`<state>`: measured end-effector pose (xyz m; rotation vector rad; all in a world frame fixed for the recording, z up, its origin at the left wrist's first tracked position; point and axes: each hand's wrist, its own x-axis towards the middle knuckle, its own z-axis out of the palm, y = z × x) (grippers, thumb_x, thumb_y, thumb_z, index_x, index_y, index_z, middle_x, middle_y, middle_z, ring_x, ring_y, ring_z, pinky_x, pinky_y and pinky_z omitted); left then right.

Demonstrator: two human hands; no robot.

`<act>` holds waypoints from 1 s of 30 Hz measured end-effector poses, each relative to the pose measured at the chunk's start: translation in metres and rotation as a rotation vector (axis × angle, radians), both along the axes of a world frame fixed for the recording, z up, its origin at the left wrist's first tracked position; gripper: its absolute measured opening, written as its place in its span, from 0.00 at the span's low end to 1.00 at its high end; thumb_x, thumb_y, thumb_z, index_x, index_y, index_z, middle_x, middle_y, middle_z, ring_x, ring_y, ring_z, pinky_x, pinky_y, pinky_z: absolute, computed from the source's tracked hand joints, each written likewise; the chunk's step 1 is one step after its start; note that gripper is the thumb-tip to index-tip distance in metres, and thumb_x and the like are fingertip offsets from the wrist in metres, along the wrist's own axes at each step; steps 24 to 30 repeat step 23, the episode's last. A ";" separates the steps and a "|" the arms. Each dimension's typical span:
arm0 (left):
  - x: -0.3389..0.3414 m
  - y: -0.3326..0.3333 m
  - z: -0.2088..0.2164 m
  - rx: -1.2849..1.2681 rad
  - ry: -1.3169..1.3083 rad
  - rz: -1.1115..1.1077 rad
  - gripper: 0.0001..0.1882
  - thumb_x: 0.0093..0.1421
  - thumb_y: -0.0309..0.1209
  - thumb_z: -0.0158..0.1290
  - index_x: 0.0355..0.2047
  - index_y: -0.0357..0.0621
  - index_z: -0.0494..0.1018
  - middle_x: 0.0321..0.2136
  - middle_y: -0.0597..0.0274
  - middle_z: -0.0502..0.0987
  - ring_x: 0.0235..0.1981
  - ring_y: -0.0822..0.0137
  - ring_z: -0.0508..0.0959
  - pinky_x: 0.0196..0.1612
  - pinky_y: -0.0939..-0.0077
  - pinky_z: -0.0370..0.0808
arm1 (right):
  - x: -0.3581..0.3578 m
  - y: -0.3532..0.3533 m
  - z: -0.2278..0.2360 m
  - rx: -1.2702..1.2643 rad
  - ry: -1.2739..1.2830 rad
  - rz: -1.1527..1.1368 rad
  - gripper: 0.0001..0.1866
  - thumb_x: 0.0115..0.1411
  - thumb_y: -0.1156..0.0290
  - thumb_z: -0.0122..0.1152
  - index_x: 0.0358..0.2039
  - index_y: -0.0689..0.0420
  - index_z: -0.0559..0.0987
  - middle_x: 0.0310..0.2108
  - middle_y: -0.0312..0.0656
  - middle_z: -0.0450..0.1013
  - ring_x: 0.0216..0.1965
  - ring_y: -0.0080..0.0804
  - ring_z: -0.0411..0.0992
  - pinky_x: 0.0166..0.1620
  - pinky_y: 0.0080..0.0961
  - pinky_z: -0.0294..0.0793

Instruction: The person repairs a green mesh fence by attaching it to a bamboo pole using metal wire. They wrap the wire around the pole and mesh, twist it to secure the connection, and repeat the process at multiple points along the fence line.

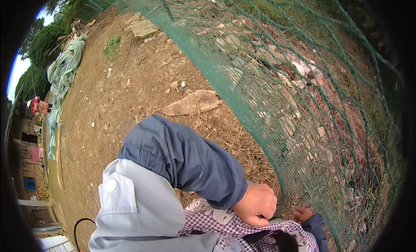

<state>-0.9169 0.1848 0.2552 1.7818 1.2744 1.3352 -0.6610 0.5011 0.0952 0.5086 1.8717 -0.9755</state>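
A green mesh net (242, 104) runs diagonally past me, and its lower edge comes down beside my hands. My left hand (259, 204) is closed in a fist just above my checked apron (208, 219), close to the net's edge. A small dark spot shows at its curled fingers, too little to name. My left arm wears a dark blue sleeve cover (186, 156) over a pale grey sleeve. Farther right, low against the net, my right hand (303, 214) has its fingers bent in. What it grips, if anything, is hidden.
A flat piece of weathered wood (194, 103) lies on the brown soil. Rubble and dry stalks (299, 78) show through the net. A pale slab (144, 29) sits farther off. Bundled green netting (67, 68) lies at the left, with sheds (32, 165) beyond.
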 end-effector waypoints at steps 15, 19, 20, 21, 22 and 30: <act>0.064 -0.117 0.095 -0.541 0.049 0.488 0.13 0.55 0.36 0.48 0.19 0.42 0.69 0.21 0.55 0.71 0.26 0.52 0.73 0.27 0.58 0.69 | -0.042 -0.140 0.274 -0.116 0.267 -0.104 0.14 0.57 0.62 0.56 0.37 0.59 0.77 0.24 0.43 0.76 0.27 0.30 0.76 0.32 0.28 0.75; 0.100 -0.147 0.127 -0.805 0.314 0.413 0.12 0.58 0.40 0.45 0.27 0.47 0.72 0.31 0.60 0.74 0.39 0.52 0.73 0.35 0.57 0.72 | -0.005 -0.179 0.343 -0.032 0.138 -0.271 0.17 0.57 0.58 0.56 0.37 0.59 0.78 0.28 0.45 0.77 0.33 0.31 0.76 0.38 0.30 0.75; 0.103 -0.154 0.136 -0.878 0.361 0.290 0.12 0.58 0.41 0.44 0.30 0.48 0.72 0.34 0.59 0.74 0.43 0.51 0.71 0.39 0.56 0.72 | -0.001 -0.182 0.354 0.000 0.188 -0.249 0.17 0.57 0.58 0.56 0.38 0.59 0.77 0.29 0.45 0.76 0.33 0.33 0.76 0.38 0.31 0.74; 0.108 -0.162 0.147 -0.959 0.266 0.323 0.13 0.58 0.43 0.44 0.35 0.50 0.72 0.38 0.57 0.74 0.47 0.51 0.69 0.43 0.54 0.71 | 0.006 -0.186 0.366 0.032 0.228 -0.225 0.17 0.57 0.58 0.55 0.38 0.59 0.77 0.30 0.46 0.76 0.34 0.35 0.75 0.39 0.32 0.74; 0.113 -0.171 0.158 -1.048 0.175 0.358 0.16 0.59 0.45 0.44 0.40 0.52 0.73 0.42 0.55 0.73 0.51 0.51 0.67 0.47 0.52 0.69 | 0.010 -0.188 0.375 0.061 0.268 -0.206 0.17 0.57 0.58 0.54 0.38 0.59 0.77 0.31 0.46 0.76 0.35 0.36 0.75 0.40 0.33 0.73; 0.118 -0.194 0.168 -1.025 0.206 0.360 0.16 0.59 0.45 0.44 0.40 0.52 0.73 0.42 0.55 0.73 0.51 0.51 0.67 0.47 0.52 0.69 | 0.015 -0.191 0.384 0.082 0.300 -0.190 0.17 0.58 0.58 0.54 0.39 0.59 0.77 0.32 0.47 0.75 0.36 0.38 0.74 0.41 0.34 0.73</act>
